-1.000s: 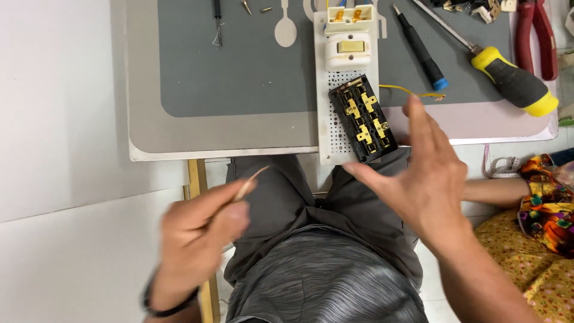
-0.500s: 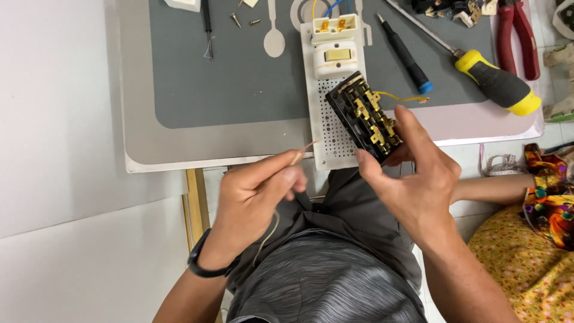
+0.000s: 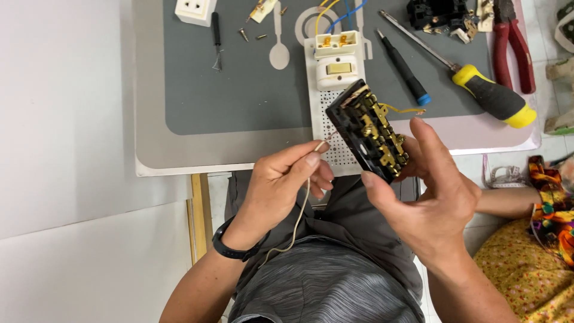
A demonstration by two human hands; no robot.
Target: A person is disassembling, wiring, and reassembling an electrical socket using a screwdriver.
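My right hand holds a black socket block with brass contacts, tilted and lifted just above the white perforated board. A thin yellow wire sticks out of the block's far side. My left hand pinches a pale thin wire between thumb and forefinger, its bare tip pointing toward the block's near left edge. The wire trails down over my grey shirt. A black band sits on my left wrist.
The grey mat on the tray table holds a white switch unit, a yellow-handled screwdriver, a blue-tipped screwdriver, red pliers, a white socket, small screws and a dark tool. Patterned fabric lies at right.
My right hand closed on the black block and lifted it off the board. My left hand brought the pale wire up from my lap toward the block.
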